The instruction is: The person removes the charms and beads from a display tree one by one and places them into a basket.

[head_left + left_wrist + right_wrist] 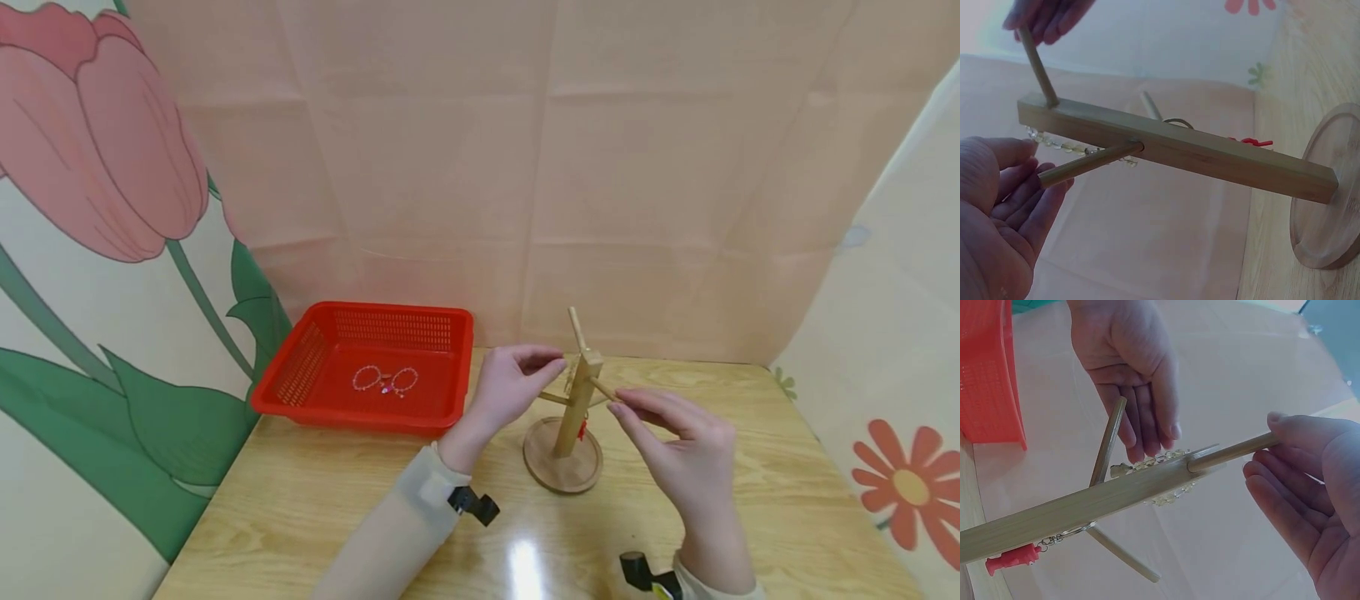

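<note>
A wooden peg stand [573, 417] with a round base [538, 467] is between both hands. My right hand [686, 442] pinches the tip of one upper peg [1235, 452] between thumb and fingers. On the stand's other side, my left hand [510, 385] has loosely extended fingers, the thumb tip right at a clear beaded bracelet [1063, 145]. This bracelet hangs near the top of the post, partly hidden behind it. A keychain with a red charm [1013, 559] hangs lower down by its metal ring [1079, 530].
A red plastic basket [360, 419] is on the table to the left, with two beaded bracelets [367, 378] and a small pink charm [386, 389] inside. A pinkish cloth [420, 167] hangs behind the wooden table [300, 500].
</note>
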Demonstrator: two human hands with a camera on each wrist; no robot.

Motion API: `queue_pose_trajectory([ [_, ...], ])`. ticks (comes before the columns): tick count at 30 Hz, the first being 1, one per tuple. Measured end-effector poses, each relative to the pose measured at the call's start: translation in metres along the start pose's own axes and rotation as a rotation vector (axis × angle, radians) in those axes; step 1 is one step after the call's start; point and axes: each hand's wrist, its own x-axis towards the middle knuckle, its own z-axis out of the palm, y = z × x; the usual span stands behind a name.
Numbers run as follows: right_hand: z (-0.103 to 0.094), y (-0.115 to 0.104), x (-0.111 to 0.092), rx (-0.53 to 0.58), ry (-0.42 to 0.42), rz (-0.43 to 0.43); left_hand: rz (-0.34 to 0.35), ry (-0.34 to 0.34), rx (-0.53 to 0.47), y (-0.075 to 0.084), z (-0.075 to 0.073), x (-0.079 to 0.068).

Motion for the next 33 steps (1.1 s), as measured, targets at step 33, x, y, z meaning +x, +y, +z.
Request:
queue_pose_trajectory([
  [33,-0.0007,-0.0008,-0.0001,0.009,-0.008,0.026,0.009,-0.077,-0.025,0.0003,0.0061,0.0067],
])
